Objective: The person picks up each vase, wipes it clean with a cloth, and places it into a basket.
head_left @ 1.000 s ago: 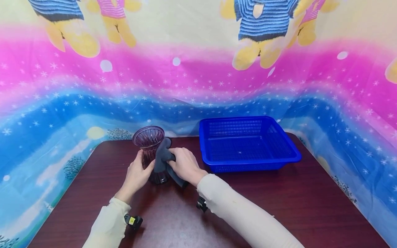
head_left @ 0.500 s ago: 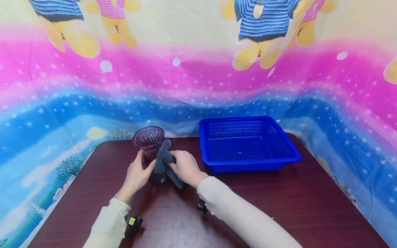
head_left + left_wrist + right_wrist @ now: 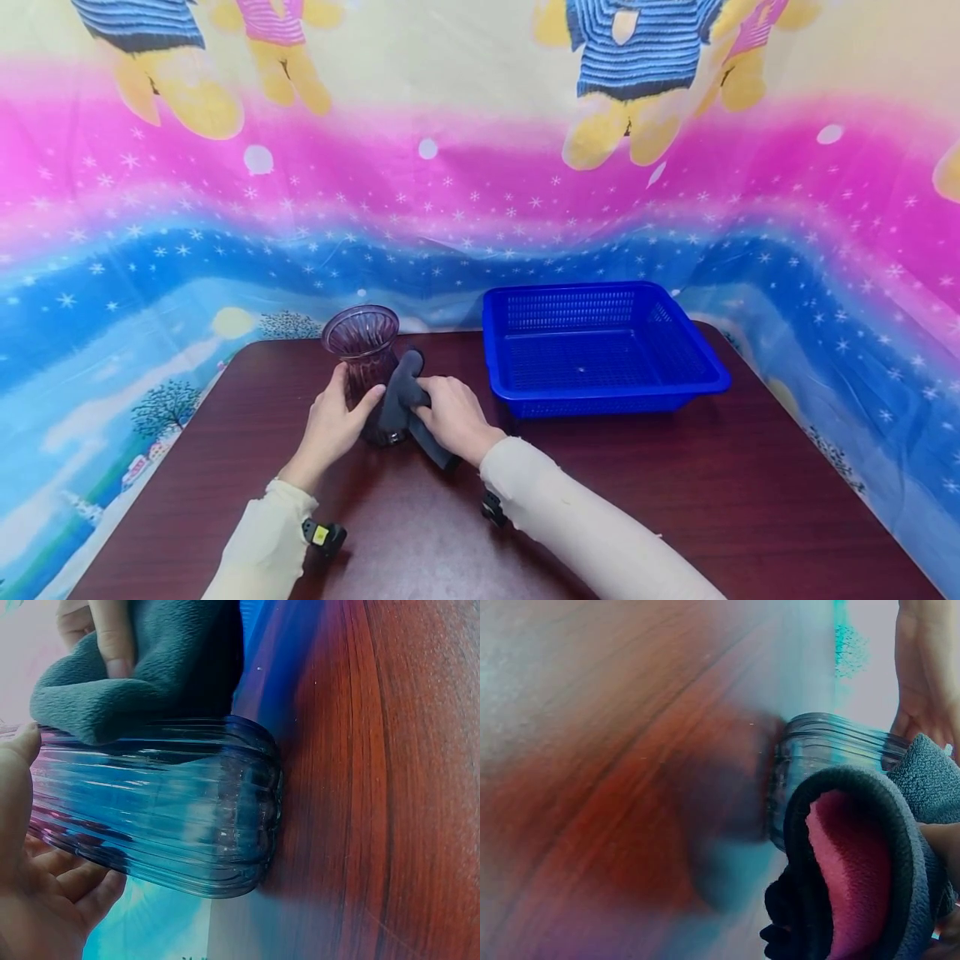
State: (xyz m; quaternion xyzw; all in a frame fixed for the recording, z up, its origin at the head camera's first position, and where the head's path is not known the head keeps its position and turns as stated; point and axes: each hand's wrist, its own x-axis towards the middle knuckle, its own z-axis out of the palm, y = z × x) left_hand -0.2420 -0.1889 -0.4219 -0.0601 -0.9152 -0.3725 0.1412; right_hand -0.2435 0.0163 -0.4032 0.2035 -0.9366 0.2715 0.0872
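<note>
A ribbed, purple-tinted glass vase (image 3: pixel 362 333) with a flared rim stands upright on the table. My left hand (image 3: pixel 335 423) grips its body from the left, thumb in front and fingers round the far side, as the left wrist view also shows. Bunched in my right hand (image 3: pixel 457 417) is a dark grey cloth (image 3: pixel 405 392), pinched between thumb and fingers and lying against the vase's right side. The right wrist view shows a pink inner face on the folded cloth (image 3: pixel 851 877). Part of the vase's lower body is hidden behind the cloth.
A blue plastic basket (image 3: pixel 607 390) with perforated walls sits at the back right of the dark wood table (image 3: pixel 420 533). Behind the table hangs a printed backdrop sheet (image 3: pixel 480 183). Each wrist carries a small black camera (image 3: pixel 325 536).
My right hand and the cloth have slid slightly down and right along the vase's side. The left hand and the vase stay in place.
</note>
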